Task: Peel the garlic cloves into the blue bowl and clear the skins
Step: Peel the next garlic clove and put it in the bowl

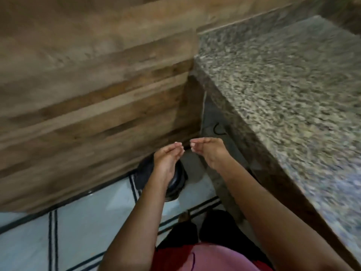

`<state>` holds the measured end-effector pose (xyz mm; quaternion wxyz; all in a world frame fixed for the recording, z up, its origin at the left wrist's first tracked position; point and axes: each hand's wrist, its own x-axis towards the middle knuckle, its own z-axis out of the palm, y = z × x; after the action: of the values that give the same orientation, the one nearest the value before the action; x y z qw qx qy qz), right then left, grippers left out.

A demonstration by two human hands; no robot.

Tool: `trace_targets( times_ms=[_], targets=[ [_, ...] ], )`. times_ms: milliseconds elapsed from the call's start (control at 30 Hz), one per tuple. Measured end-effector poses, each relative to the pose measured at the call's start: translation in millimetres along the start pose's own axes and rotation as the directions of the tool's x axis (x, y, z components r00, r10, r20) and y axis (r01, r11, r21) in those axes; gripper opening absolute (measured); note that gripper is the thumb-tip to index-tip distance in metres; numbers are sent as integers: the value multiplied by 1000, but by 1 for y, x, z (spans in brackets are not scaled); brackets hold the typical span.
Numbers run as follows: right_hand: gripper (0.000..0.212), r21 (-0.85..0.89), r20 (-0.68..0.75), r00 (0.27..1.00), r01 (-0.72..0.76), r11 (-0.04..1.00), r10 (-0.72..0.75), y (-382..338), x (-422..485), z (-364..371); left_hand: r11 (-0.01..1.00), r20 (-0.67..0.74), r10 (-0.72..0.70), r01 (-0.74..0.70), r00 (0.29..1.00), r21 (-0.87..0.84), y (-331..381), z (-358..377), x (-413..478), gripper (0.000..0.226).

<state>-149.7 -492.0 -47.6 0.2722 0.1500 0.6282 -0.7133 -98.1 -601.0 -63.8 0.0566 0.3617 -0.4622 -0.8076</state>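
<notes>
Head view: skin-clearing step, I judge. Left hand (169,159) and right hand (209,151) are cupped with fingers bunched, over a dark round floor bin (178,180). Can't tell if they hold skins. Blue bowl and garlic are out of view. Next: open both hands squarely above the bin.

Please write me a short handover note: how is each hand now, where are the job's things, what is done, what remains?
Left hand: fingers bunched, above the black bin on the tiled floor. Nothing seen in it, but the frame is blurred.
Right hand: the same, beside the left, fingertips apart.
Blue bowl, garlic, skins: not in view.
Done and left: cannot judge from here; check the bowl.
</notes>
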Motion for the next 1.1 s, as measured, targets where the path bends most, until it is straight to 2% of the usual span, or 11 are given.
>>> trace_targets(
  times_ms=[133, 400, 467, 567, 667, 800, 900, 933, 967, 1000, 1100],
  targets=[
    [30, -64, -21, 996, -87, 994, 86, 10, 52, 33, 995, -95, -80, 86, 992, 54, 3, -29, 48, 22],
    [22, -137, 5, 959, -279, 951, 282, 24, 135, 66, 984, -186, -174, 177, 967, 3, 9, -57, 111, 14],
    [39, -88, 20, 942, -332, 939, 335, 34, 148, 70, 980, -197, -157, 178, 968, 91, 1, -60, 127, 18],
    [13, -80, -9, 945, -327, 942, 328, 53, 166, 82, 941, -304, -121, 207, 945, 269, -13, -61, 151, 14],
    [23, -121, -34, 930, -367, 922, 366, 79, 186, 95, 919, -310, -70, 182, 948, 351, -29, -67, 166, 14],
    [24, 12, 28, 840, -543, 840, 542, 122, 211, 120, 706, -277, 137, 102, 951, 701, -54, -81, 188, 22],
    [32, -337, -6, 845, -504, 795, 534, 167, 218, 147, 532, -216, -99, 235, 971, 814, -73, -93, 202, 38],
    [39, -413, 27, 877, -428, 804, 480, 176, 216, 151, 331, -138, -123, 172, 983, 928, -80, -100, 207, 42],
    [42, -428, 80, 893, -371, 824, 443, 182, 215, 152, 289, -121, -146, 159, 982, 944, -80, -104, 208, 43],
    [42, -413, 122, 896, -344, 843, 426, 185, 218, 150, 298, -41, -184, 96, 982, 950, -81, -107, 211, 43],
    [43, -242, 137, 852, -466, 851, 506, 184, 227, 132, 593, 18, -94, 41, 995, 804, -79, -108, 209, 37]
  ],
)
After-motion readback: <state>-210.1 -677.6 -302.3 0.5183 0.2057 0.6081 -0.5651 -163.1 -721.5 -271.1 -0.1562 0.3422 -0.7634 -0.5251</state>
